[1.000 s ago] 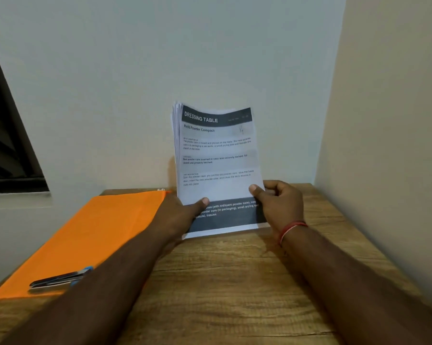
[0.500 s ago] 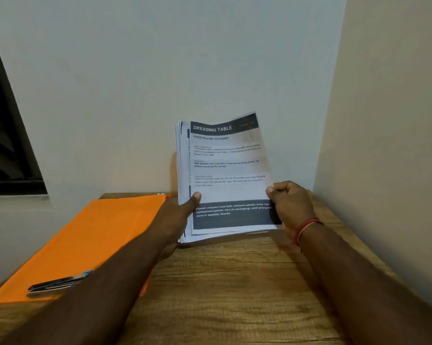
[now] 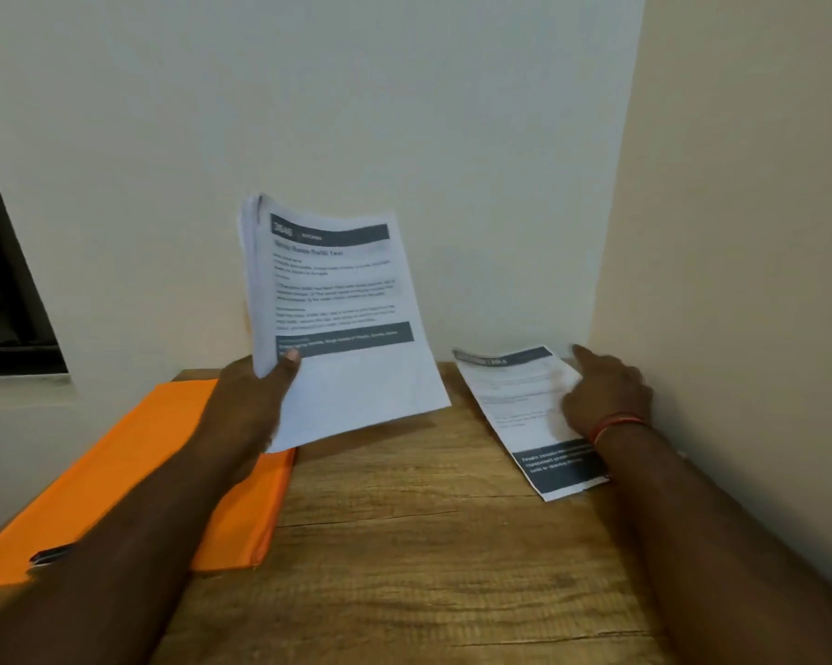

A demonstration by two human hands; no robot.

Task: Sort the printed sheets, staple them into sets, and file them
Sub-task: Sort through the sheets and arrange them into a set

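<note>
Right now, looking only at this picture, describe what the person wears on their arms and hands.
Both forearms are bare, with no sleeves in view. The right hand has a thin red-orange thread band around its wrist. The left hand shows no glove, watch or band. Whether either hand wears a ring cannot be made out.
</note>
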